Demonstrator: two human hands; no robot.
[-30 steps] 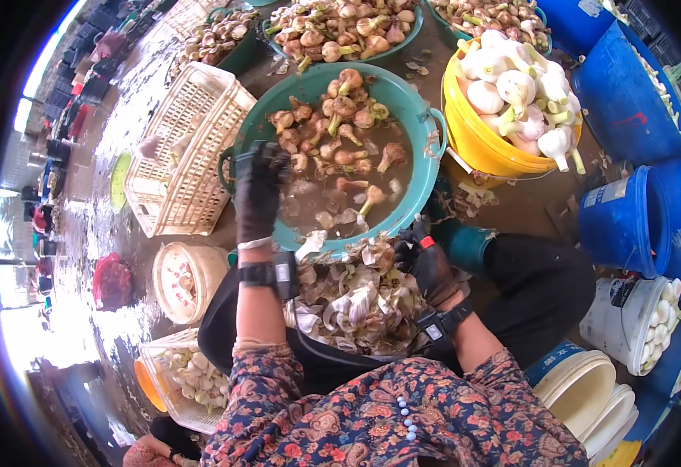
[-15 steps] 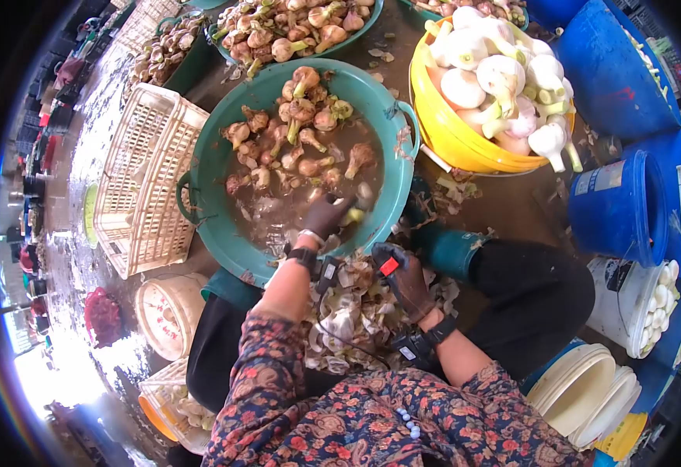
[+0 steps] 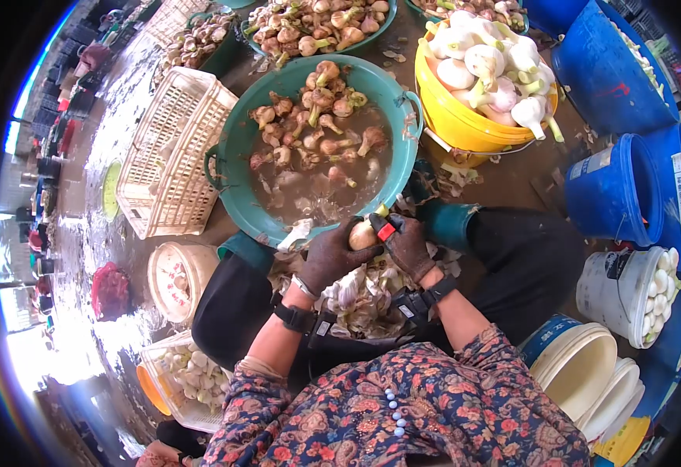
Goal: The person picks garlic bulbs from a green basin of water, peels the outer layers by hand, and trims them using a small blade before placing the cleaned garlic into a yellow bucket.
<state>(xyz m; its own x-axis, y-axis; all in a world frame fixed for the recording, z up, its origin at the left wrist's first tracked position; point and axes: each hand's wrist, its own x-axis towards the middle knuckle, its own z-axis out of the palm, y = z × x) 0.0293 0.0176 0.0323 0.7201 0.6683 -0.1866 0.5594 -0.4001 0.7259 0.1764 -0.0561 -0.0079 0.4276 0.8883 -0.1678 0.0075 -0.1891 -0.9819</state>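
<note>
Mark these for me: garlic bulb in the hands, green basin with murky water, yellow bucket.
Garlic bulb point(image 3: 363, 236): head view, on its pale side.
Green basin point(image 3: 236, 173): head view, inner wall.
Yellow bucket point(image 3: 465, 127): head view, outer wall.

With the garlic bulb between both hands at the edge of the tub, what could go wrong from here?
The garlic bulb sits between the left hand and the right hand; if wet, it might slip into the peelings below. The nearby tub holds murky water, so loose skin falling in could cling to the bulbs there. The yellow bucket is heaped above its rim, with one white bulb overhanging; a knock might tip it off.
</note>
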